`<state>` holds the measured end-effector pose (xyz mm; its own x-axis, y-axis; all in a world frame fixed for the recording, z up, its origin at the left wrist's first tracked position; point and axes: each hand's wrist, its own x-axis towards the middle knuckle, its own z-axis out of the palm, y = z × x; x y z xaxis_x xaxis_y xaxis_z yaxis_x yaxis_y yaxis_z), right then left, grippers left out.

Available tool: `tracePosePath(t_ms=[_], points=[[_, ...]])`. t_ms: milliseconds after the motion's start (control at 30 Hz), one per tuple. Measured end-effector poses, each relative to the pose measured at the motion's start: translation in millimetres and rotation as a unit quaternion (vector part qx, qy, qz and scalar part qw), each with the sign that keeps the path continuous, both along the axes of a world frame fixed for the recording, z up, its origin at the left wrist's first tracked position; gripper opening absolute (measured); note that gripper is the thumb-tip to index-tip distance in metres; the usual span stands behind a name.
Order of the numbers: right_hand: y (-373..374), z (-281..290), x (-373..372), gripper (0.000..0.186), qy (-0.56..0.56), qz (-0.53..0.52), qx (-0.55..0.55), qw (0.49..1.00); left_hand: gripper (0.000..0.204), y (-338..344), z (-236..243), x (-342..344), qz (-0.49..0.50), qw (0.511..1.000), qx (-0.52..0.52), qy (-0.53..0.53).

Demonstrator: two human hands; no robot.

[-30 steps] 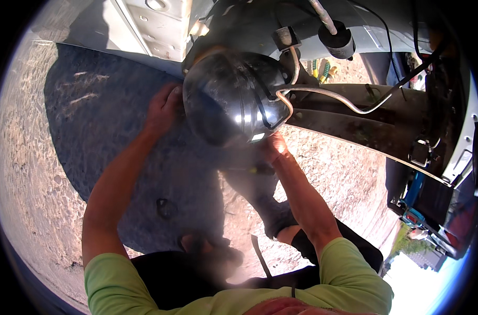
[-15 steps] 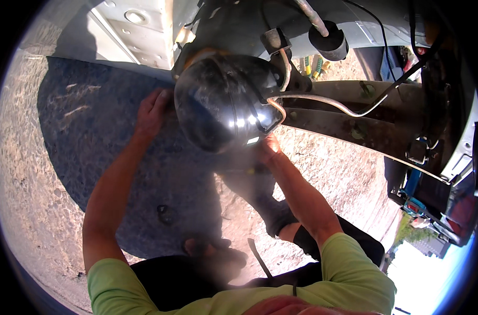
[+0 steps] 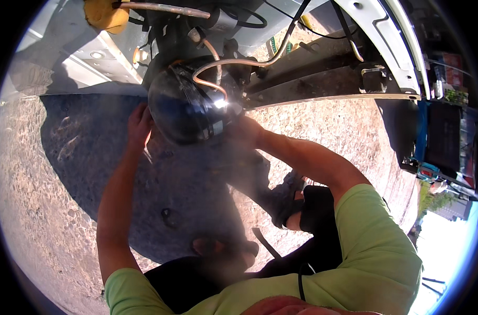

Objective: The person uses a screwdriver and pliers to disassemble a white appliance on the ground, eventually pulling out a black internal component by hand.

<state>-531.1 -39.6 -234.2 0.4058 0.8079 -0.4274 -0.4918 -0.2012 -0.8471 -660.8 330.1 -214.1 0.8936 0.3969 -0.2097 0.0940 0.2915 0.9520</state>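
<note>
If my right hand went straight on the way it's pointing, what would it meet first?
Most likely the black compressor: your right hand points at its near right side. The fingers are hard to make out, so they may already touch it.

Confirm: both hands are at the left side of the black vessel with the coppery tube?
Not both: the head view shows only the left hand there; the right hand is at the lower right of the black vessel with the coppery tube.
</note>
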Motion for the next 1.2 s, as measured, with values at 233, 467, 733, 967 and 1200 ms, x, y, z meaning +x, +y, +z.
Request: tracePosePath(t_ms=[233,467,733,967,1200], points=[[6,55,36,0.037,0.212,0.019,-0.110,0.971,0.034,-25,50,-34,-0.075,0.977,0.158,0.121],[27,78,40,0.030,0.183,0.115,-0.082,0.973,0.031,-59,150,-96,-0.122,0.912,0.250,0.301],[5,31,18,0.031,-0.586,0.029,0.013,0.809,0.032,-203,234,-19,-0.233,0.918,0.161,0.278],[-26,84,39,0.037,-0.170,-0.033,-0.106,0.979,0.044,-245,184,38,-0.203,0.926,0.283,0.145],[-51,120,74,0.050,-0.069,-0.098,-0.108,0.987,0.043,-276,160,53,-0.093,0.953,0.202,0.206]])
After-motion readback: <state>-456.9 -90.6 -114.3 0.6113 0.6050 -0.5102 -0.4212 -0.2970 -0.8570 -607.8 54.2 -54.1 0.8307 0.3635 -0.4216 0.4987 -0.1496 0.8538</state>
